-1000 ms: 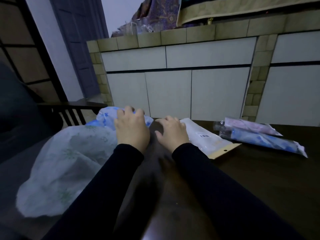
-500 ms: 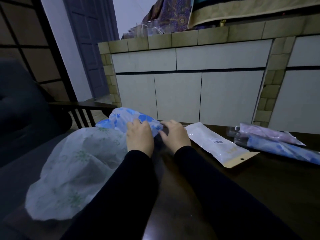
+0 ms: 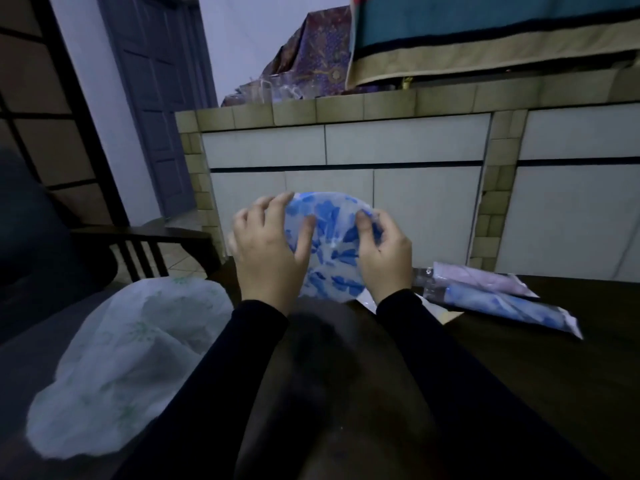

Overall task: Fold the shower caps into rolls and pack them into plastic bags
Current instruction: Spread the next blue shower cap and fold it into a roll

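Partly hidden, the flat plastic bag shows only as a pale corner on the dark table below the right wrist; the right sleeve covers the rest, and another pale scrap beside that sleeve cannot be made out. The light is dim and the whole picture is soft, so the fine folds of the plastics are hard to read. At the table's left edge a large white shower cap with a faint green print lies crumpled, its right side covered by the left sleeve.

Up between the two hands, above the table's far edge, is the blue-flowered shower cap, spread as a rounded sheet facing the camera. The left hand holds its left rim, with the thumb lying on the front of the sheet and the fingers curled over the top edge behind it. The right hand pinches the right rim, fingers bunched on a gathered bit of plastic. The cap's lower edge hangs just above the tabletop, between the wrists.

Toward the table's right side, well apart from the hands, lie two packed rolls side by side and touching: a pink packed roll farther back and a blue packed roll nearer.
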Tool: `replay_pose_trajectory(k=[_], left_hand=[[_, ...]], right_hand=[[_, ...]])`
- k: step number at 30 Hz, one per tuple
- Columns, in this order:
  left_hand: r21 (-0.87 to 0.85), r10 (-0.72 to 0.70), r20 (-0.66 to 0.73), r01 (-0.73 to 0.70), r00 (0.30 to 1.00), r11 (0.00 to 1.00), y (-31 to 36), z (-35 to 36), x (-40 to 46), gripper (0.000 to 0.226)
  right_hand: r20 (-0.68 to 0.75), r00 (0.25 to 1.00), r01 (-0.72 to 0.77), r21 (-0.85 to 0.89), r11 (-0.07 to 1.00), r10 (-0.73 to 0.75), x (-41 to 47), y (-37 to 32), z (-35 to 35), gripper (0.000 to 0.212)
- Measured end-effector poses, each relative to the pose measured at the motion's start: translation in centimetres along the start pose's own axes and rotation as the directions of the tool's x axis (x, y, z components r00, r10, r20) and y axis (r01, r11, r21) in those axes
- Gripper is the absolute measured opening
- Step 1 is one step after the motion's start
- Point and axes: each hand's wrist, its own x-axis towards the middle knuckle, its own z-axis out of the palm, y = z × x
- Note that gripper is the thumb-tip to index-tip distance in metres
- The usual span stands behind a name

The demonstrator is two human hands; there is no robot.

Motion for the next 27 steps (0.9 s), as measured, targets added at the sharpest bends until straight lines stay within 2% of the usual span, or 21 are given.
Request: replay_pose_trajectory(k=[3,4,7,9,11,13,15,16,17,19,20,23,25,27], left_hand=[[-0.177,-0.127,0.117,0.147,0.985,0.973,1.9,-0.3,-0.9,0.036],[-0.276,-0.169,0.162,0.209,0.972,0.938,2.3,-0.4,-1.0,0.033],[-0.507,-0.254,0.286,0.371,0.924,0.778,3.2,-0.7,-0.4,0.035],[-0.552,-0.265,0.363,0.435,0.893,0.711,3.8,-0.9,0.0,0.036],[-0.562,-0.226,0.458,0.477,0.860,0.676,4.5,-1.1,0.1,0.038],[-0.568,-0.202,0.518,0.511,0.831,0.645,5.4,-1.4,0.2,0.032],[-0.529,-0.178,0.607,0.561,0.775,0.636,6.3,-1.3,0.1,0.023],[-0.502,-0.146,0.668,0.586,0.730,0.637,6.5,-1.2,-0.2,0.021],[-0.480,-0.091,0.724,0.594,0.684,0.645,6.7,-1.1,-0.6,0.024],[-0.456,0.041,0.782,0.527,0.622,0.717,6.5,-0.6,-1.7,0.035],[-0.450,0.116,0.790,0.442,0.602,0.776,6.4,-0.5,-2.3,0.039],[-0.481,0.280,0.750,0.203,0.599,0.853,6.4,-0.3,-3.5,0.045],[-0.493,0.301,0.718,0.153,0.628,0.857,6.0,-0.3,-3.8,0.040],[-0.428,0.241,0.731,0.153,0.638,0.891,5.6,-0.5,-3.9,0.037]], right_hand=[[-0.010,0.994,-0.110,0.119,0.987,0.112,0.8,-0.5,-2.7,0.030],[0.036,0.982,-0.188,0.201,0.961,0.185,1.1,-0.8,-3.7,0.031],[0.249,0.900,-0.434,0.436,0.789,0.357,1.9,-1.8,-7.0,0.034],[0.339,0.851,-0.519,0.439,0.733,0.400,2.0,-2.1,-9.5,0.035],[0.380,0.800,-0.593,0.385,0.707,0.465,1.8,-1.8,-11.6,0.021],[0.385,0.765,-0.627,0.265,0.732,0.516,1.1,-1.0,-12.8,0.017],[0.357,0.779,-0.563,0.036,0.826,0.515,0.1,0.0,-13.6,0.009],[0.357,0.790,-0.512,-0.063,0.857,0.498,-0.4,0.2,-13.7,0.016],[0.357,0.809,-0.452,-0.131,0.882,0.467,-0.9,0.2,-13.8,0.035],[0.387,0.854,-0.324,-0.128,0.937,0.348,-1.9,-0.6,-13.6,0.051],[0.419,0.862,-0.271,-0.096,0.958,0.286,-2.3,-1.1,-13.3,0.053],[0.409,0.898,-0.090,-0.192,0.977,0.163,-3.4,-1.6,-12.2,0.035],[0.324,0.934,-0.064,-0.270,0.961,0.153,-3.7,-1.4,-11.9,0.020],[0.277,0.948,-0.079,-0.269,0.960,0.155,-4.0,-0.8,-11.9,0.008]])
